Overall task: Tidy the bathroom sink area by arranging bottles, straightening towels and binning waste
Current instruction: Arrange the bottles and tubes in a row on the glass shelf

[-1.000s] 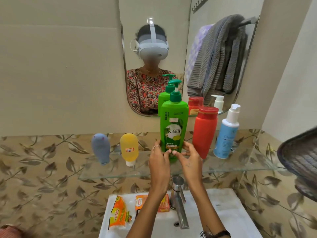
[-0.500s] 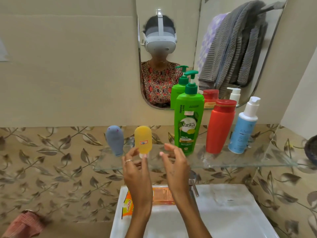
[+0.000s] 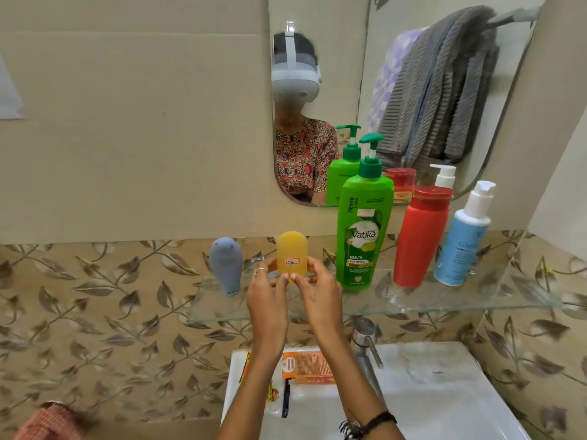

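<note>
I have both hands on the yellow bottle (image 3: 291, 257) near the left end of the glass shelf (image 3: 444, 300): left hand (image 3: 266, 293) and right hand (image 3: 317, 290) pinch its lower part, having moved over from the green shampoo bottle (image 3: 362, 236), which now stands released mid-shelf beside the red bottle (image 3: 421, 236). I judge the green one placed and the yellow one being straightened. Its base is hidden behind my fingers, and the wrappers (image 3: 305, 366) on the sink (image 3: 444, 392) rim are partly covered by my forearms.

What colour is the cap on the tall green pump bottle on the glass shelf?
Dark green, a deeper shade than the bright green pump bottle body; the head view shows it clearly.
</note>
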Available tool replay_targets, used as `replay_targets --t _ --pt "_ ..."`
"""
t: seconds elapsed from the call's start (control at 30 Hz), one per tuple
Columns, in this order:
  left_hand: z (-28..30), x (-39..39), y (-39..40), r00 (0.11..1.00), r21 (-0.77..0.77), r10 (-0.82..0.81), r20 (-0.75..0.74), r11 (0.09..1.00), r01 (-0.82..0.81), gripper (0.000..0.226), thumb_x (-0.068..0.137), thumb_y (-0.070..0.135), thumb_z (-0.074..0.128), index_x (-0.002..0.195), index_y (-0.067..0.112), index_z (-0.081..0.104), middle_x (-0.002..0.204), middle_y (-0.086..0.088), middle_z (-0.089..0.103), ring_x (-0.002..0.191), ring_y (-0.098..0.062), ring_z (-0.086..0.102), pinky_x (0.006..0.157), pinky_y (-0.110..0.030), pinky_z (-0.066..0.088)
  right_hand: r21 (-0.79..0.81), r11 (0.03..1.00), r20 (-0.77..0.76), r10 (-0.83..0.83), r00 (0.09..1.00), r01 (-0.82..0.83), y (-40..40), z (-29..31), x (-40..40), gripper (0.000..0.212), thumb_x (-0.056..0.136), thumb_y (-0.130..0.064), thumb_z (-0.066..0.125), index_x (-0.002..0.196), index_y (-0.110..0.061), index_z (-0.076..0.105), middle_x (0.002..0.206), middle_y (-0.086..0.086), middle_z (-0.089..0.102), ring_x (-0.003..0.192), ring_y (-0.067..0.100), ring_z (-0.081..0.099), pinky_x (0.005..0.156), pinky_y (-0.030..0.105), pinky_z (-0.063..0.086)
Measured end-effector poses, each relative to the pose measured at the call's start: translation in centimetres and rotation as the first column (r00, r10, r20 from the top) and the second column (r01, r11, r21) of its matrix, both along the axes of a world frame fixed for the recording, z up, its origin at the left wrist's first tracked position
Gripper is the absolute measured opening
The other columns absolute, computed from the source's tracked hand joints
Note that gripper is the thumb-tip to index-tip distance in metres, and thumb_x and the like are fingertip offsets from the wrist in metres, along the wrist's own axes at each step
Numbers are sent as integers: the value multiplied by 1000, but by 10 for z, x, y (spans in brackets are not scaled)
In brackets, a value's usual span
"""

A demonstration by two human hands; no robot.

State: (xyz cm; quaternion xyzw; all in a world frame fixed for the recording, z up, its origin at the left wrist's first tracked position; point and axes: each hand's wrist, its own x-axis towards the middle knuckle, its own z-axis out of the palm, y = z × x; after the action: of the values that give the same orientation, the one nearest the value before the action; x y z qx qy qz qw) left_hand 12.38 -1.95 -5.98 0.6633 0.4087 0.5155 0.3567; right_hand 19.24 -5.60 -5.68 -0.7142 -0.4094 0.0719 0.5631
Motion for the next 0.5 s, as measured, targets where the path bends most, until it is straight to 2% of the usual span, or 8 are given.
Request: replay_targets --t 0.07,0.1,0.13,0.2,0.27,0.37,0.43,0.5 --pt "1 7 2 1000 -7 -25 -16 1000 25 29 88 7 57 117 11 55 112 -7 64 93 -22 64 85 -31 52 -6 999 20 -35 999 35 0 0 5 33 87 -20 62 119 -18 58 101 3 69 83 12 61 74 27 51" --pt "2 10 1 999 -7 -37 -24 999 37 30 88 8 57 118 12 55 114 -8 63 97 -25 63 87 -39 51 -3 999 22 -41 999 41 -1 0 6 34 87 -20 62 120 -18 57 103 3 69 82 10 60 73 24 50" --pt "2 11 0 998 -4 -48 -29 999 48 31 88 8 57 119 13 54 115 -8 62 98 -25 63 87 -40 51 -1 999 21 -41 999 41 -2 0 7 35 87 -19 62 121 -17 57 105 3 69 82 8 60 73 22 49" --pt "1 9 -4 998 3 -54 -19 999 54 33 88 11 58 121 15 53 117 -4 59 95 -20 63 83 -33 51 -7 999 22 -49 999 49 -5 -1 6 39 88 -18 61 126 -17 54 111 2 67 85 6 59 74 19 47" --pt "-2 0 -9 999 14 -28 27 1000 28 30 89 14 58 118 18 54 115 -2 57 91 -16 63 79 -28 51 -15 992 22 -128 992 128 -11 -5 1 45 88 -18 61 131 -16 49 117 -1 61 87 5 58 75 17 46" --pt "-9 -22 -16 987 28 72 146 997 -77 16 89 16 58 101 26 57 102 -2 59 84 -13 62 73 -26 53 132 957 19 -263 965 258 -19 -14 -22 34 86 -13 62 119 -18 53 107 -6 54 75 -5 53 61 4 41" --pt "-11 -38 -16 965 18 153 213 987 -161 19 88 15 59 89 34 54 93 -2 61 79 -10 61 67 -14 50 195 955 40 -234 971 222 -18 -14 -40 20 87 -12 60 106 -20 57 95 -11 52 75 -5 53 62 0 40" --pt "-11 -52 -12 942 28 229 246 970 -243 21 87 11 60 89 31 53 92 -2 60 77 -1 58 63 -3 44 173 980 51 -111 993 101 -8 -10 -52 15 89 -15 58 103 -22 59 94 -12 55 80 -2 55 68 3 43"
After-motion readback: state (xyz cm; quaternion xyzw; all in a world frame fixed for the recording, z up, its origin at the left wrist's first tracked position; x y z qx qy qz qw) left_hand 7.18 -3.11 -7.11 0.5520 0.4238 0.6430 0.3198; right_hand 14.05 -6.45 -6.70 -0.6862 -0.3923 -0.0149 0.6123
